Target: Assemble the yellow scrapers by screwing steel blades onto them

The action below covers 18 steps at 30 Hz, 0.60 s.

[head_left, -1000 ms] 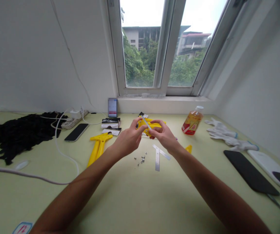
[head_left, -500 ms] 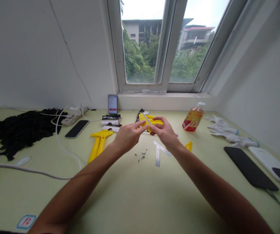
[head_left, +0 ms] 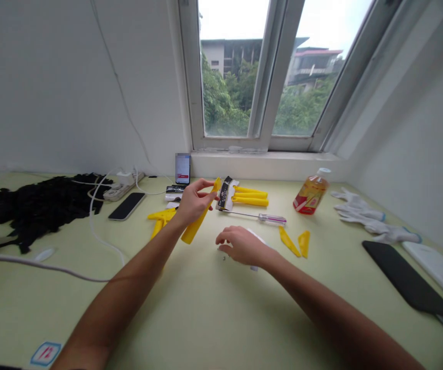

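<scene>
My left hand is closed around a yellow plastic scraper handle, tilted above the table with its lower end toward me. Lower down on the right, my right hand reaches over small screws, fingers curved and a little apart, most of the screws hidden beneath it. Under that hand a flat metal strip shows in part. Another yellow scraper handle lies behind my left forearm. Two yellow blade-shaped pieces rest to the right.
A clear-handled screwdriver and packaged yellow-handled tools lie further back. On the right are a drink bottle, white gloves and a black pad. A black heap, a phone and a white cable occupy the left.
My right hand has let go of the yellow handle and moved down to the screws. My left hand has turned the handle and shifted slightly left. The metal strip on the handle no longer shows.
</scene>
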Each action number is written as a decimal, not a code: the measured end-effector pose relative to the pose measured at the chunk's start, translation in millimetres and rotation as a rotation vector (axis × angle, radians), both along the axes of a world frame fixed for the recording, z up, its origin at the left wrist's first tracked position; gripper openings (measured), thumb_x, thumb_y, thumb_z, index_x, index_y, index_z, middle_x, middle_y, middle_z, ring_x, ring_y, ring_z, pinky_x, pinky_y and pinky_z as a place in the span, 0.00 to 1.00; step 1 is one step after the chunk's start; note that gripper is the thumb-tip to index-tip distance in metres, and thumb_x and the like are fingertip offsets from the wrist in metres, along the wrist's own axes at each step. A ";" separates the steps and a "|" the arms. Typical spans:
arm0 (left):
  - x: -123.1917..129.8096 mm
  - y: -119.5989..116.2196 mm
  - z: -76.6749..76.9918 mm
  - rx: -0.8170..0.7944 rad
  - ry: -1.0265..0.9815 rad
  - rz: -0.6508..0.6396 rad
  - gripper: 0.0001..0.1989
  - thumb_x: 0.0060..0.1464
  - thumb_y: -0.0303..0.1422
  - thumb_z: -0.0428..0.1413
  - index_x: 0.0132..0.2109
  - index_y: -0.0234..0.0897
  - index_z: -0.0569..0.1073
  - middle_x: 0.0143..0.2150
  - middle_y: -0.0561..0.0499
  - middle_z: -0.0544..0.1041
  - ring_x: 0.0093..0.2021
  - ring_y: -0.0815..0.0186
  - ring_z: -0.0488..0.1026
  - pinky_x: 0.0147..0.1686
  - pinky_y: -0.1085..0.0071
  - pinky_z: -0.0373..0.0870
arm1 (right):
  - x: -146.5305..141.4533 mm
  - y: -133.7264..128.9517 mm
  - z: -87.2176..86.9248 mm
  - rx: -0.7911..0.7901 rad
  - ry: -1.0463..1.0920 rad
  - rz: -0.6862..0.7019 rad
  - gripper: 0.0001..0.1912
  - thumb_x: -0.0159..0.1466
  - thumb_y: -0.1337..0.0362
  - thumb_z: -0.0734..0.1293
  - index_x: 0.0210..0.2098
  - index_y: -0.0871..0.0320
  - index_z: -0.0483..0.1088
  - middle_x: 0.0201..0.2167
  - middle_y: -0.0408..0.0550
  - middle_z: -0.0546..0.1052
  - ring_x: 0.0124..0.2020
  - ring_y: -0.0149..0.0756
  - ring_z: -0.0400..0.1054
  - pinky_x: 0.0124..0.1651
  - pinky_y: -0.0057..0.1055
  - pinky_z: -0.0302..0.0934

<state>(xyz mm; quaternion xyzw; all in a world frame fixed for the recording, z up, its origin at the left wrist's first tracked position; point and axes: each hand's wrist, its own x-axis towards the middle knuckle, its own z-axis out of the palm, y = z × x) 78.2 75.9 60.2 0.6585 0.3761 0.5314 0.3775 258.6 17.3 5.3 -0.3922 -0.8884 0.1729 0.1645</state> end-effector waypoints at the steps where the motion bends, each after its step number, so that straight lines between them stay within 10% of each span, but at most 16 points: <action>1: 0.3 1.2 -0.3 -0.053 -0.073 -0.028 0.16 0.48 0.38 0.64 0.40 0.34 0.70 0.51 0.42 0.76 0.32 0.61 0.80 0.18 0.74 0.74 | -3.6 -0.7 -4.3 0.036 -0.075 0.011 0.08 0.63 0.67 0.65 0.37 0.54 0.77 0.36 0.47 0.80 0.38 0.36 0.72 0.42 0.32 0.61; 18: 4.5 -6.9 4.9 -0.258 -0.365 -0.232 0.21 0.40 0.35 0.69 0.37 0.34 0.68 0.48 0.43 0.77 0.34 0.55 0.81 0.20 0.72 0.74 | -23.5 -9.3 -15.1 0.286 -0.368 0.119 0.09 0.62 0.75 0.62 0.41 0.60 0.70 0.38 0.53 0.76 0.40 0.40 0.68 0.41 0.35 0.58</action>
